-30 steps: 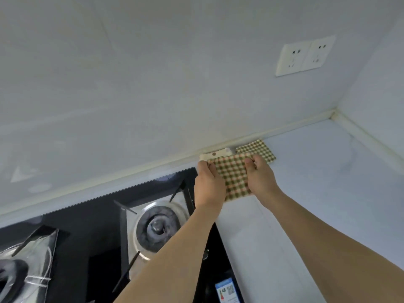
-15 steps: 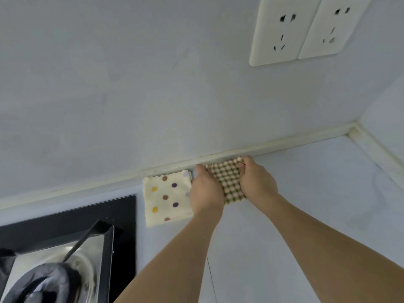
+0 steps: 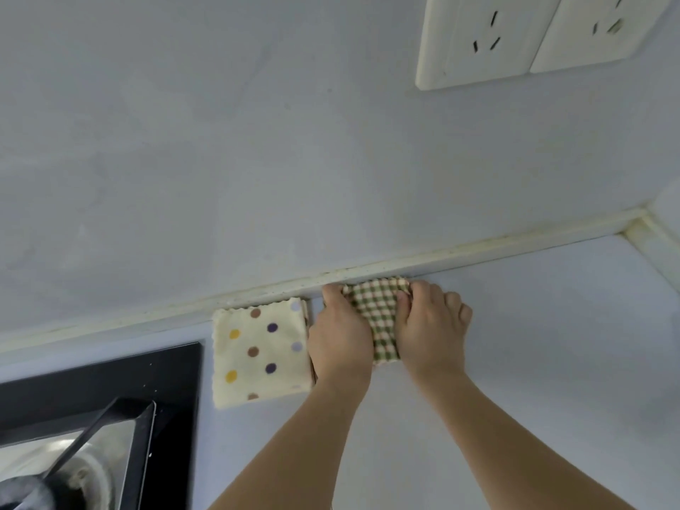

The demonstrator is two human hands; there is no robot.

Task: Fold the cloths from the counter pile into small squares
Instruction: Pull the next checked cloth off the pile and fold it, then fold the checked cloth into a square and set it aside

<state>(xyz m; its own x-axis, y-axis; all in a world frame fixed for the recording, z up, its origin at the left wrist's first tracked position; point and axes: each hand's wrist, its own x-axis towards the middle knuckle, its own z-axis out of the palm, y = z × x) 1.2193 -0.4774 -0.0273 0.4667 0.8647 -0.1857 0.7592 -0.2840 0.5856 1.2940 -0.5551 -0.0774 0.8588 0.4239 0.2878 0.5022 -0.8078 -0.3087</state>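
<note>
Against the wall, both hands still grip the checked cloth (image 3: pixel 375 314), left hand (image 3: pixel 340 344), right hand (image 3: pixel 428 333).

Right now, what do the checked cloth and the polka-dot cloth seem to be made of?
Checked cloth: soft woven or microfibre fabric, matte, puckered between the hands. Polka-dot cloth: similar soft cream fabric, probably microfibre, matte, with a wavy cut edge. The exact fibre cannot be told.
</note>
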